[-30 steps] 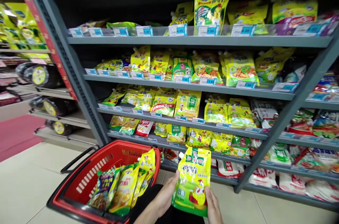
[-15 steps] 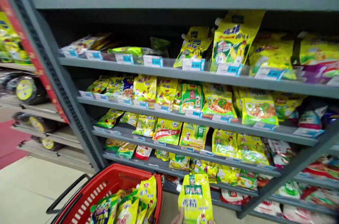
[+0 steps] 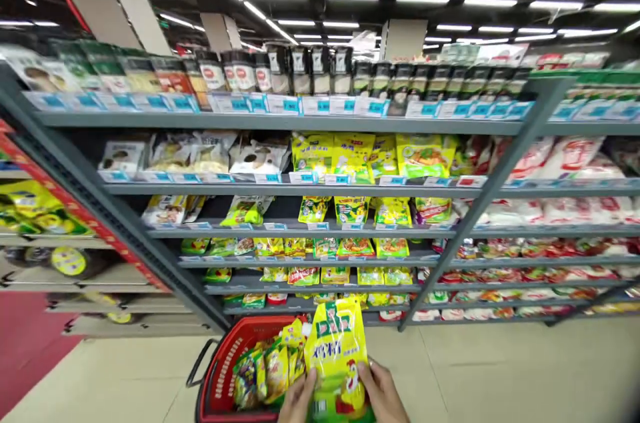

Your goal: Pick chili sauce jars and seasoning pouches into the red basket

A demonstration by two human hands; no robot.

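Note:
A yellow and green seasoning pouch [image 3: 336,349] with a white cap at its upper left corner is held upright before me, its printed front facing me. My left hand [image 3: 299,397] grips its left edge, thumb on the front. On the right edge, my right hand [image 3: 383,391] is closed with its thumb over the front too. Left of the pouch and partly behind it stands a red shopping basket [image 3: 215,376] holding several similar yellow and green packets [image 3: 277,369].
A grey store shelf [image 3: 320,121] spans the view, with spice jars [image 3: 320,69] on top and seasoning bags below. A slanted grey upright [image 3: 483,209] stands at the right. Another shelf with yellow bags [image 3: 45,209] is at the left. Pale floor tiles [image 3: 470,369] lie in front.
The view has tilted up and back, so the top shelf and ceiling now show. The pouch and both hands have come further into view, and the pouch overlaps the basket's right side.

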